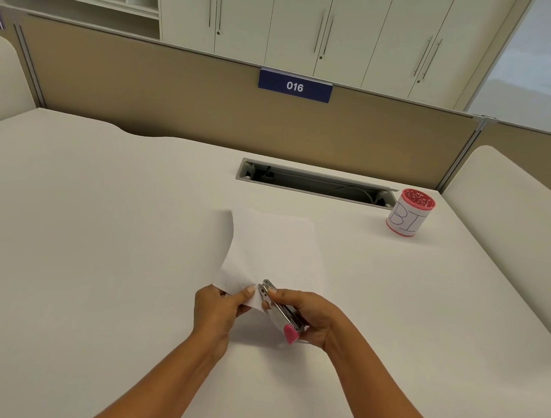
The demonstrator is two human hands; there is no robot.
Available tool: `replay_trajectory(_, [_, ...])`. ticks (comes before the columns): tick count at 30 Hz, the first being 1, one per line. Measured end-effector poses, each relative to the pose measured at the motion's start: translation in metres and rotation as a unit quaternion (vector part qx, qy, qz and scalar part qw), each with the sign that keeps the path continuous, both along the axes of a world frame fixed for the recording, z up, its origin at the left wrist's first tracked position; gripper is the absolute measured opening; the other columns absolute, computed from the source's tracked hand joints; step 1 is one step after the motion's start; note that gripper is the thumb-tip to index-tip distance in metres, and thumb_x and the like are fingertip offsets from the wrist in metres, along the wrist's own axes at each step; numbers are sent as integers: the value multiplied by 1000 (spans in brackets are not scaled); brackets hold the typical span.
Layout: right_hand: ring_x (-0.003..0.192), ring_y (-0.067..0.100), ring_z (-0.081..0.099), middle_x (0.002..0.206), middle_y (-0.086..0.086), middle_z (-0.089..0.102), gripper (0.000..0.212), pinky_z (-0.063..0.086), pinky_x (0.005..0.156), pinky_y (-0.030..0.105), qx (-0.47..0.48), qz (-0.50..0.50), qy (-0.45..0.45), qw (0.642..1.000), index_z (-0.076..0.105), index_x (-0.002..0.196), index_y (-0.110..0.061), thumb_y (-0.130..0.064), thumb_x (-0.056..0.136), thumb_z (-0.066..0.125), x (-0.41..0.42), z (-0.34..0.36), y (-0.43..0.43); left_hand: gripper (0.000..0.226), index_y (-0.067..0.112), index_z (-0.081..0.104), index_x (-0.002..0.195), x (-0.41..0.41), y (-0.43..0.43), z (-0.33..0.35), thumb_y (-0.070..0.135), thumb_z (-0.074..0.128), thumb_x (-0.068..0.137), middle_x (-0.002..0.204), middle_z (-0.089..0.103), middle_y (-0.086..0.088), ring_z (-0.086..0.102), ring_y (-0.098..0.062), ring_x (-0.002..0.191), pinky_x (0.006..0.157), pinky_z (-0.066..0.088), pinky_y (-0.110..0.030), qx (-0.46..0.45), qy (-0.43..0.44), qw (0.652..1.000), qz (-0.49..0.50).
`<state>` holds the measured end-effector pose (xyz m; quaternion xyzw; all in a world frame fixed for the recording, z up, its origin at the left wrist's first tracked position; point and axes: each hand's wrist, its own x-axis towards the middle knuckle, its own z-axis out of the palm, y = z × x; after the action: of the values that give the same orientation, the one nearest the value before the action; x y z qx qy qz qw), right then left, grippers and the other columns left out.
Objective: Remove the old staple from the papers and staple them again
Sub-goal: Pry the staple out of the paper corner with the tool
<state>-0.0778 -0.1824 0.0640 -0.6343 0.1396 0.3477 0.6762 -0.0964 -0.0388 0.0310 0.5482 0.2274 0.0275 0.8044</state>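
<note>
White papers [273,246] lie on the white desk [92,239], their near left corner lifted off the surface. My left hand [218,309] pinches that corner between thumb and fingers. My right hand [306,315] grips a small metal stapler with a pink end [281,314], its silver nose resting at the same corner, right beside my left thumb. The staple itself is too small to make out.
A pink mesh cup [410,213] wrapped in a white label stands at the back right. An open cable slot [314,183] runs along the desk's far edge, in front of a tan partition [177,94] with a blue "016" sign [295,86].
</note>
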Motion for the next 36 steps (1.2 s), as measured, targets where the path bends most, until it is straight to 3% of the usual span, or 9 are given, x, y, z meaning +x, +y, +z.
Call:
replay_trajectory(5, [70, 13, 57, 83, 3, 67, 21, 43, 57, 18, -97, -4, -88, 991, 74, 94, -16, -30, 78, 71, -6, 0, 0, 19, -5, 66, 92, 0, 1, -1, 0, 72, 75, 86, 68, -15, 66, -25, 75, 63, 58, -24, 28, 16, 999, 5])
replay_trajectory(9, [70, 8, 55, 81, -4, 67, 26, 43, 57, 14, -143, 12, -160, 977, 73, 102, -15, -24, 78, 72, -10, 1, 4, 16, 0, 66, 91, -1, 1, 1, -2, 69, 76, 81, 67, -8, 64, -21, 72, 53, 56, -16, 19, 15, 1000, 11])
replay_trajectory(15, [89, 15, 63, 106, 3, 71, 30, 46, 68, 18, -211, -6, -255, 944, 71, 108, -15, -23, 79, 72, -12, -3, 12, 12, 1, 65, 89, -3, -1, 1, -1, 69, 78, 79, 67, -7, 64, -22, 72, 53, 56, -15, 30, 29, 999, 14])
replay_trajectory(18, [99, 18, 64, 111, 0, 70, 33, 51, 79, 27, -270, -6, -298, 915, 70, 111, -18, -29, 79, 70, -12, -7, 17, 8, 6, 66, 82, -4, -1, 0, -1, 68, 78, 78, 67, -5, 64, -20, 73, 55, 55, -17, 23, 28, 999, 12])
replay_trajectory(20, [98, 17, 64, 112, -2, 69, 34, 51, 75, 28, -289, -12, -311, 905, 69, 111, -21, -31, 79, 70, -13, -8, 19, 8, 7, 66, 77, -5, -1, -2, -1, 68, 79, 79, 67, -7, 65, -23, 76, 56, 56, -18, 17, 31, 999, 12])
replay_trajectory(24, [88, 15, 62, 112, -2, 69, 33, 46, 60, 24, -304, -20, -324, 896, 69, 110, -24, -34, 79, 69, -16, -11, 22, 8, -2, 66, 86, -4, 0, -2, -5, 66, 79, 81, 67, -11, 64, -24, 76, 54, 57, -17, -19, 33, 999, 13])
replay_trajectory(27, [86, 13, 60, 112, -4, 69, 33, 45, 64, 25, -308, -20, -326, 894, 68, 111, -25, -35, 79, 68, -18, -11, 24, 6, -4, 63, 74, -3, 0, 2, -6, 63, 80, 78, 64, -15, 63, -24, 72, 58, 56, -22, -44, 58, 997, 8])
replay_trajectory(31, [96, 14, 62, 111, -5, 70, 32, 42, 75, 22, -344, -2, -339, 876, 67, 112, -27, -34, 81, 67, -18, -8, 24, 12, -1, 59, 72, -1, -1, 7, -3, 59, 84, 75, 60, -13, 59, -21, 69, 46, 55, -18, -143, 67, 987, 12])
replay_trajectory(36, [97, 16, 63, 106, 0, 71, 28, 40, 75, 19, -372, 20, -382, 846, 67, 113, -25, -30, 86, 62, -20, -9, 27, 10, -3, 58, 74, 1, -1, 6, -4, 62, 82, 77, 61, -14, 59, -21, 70, 42, 53, -17, -127, 81, 989, 5])
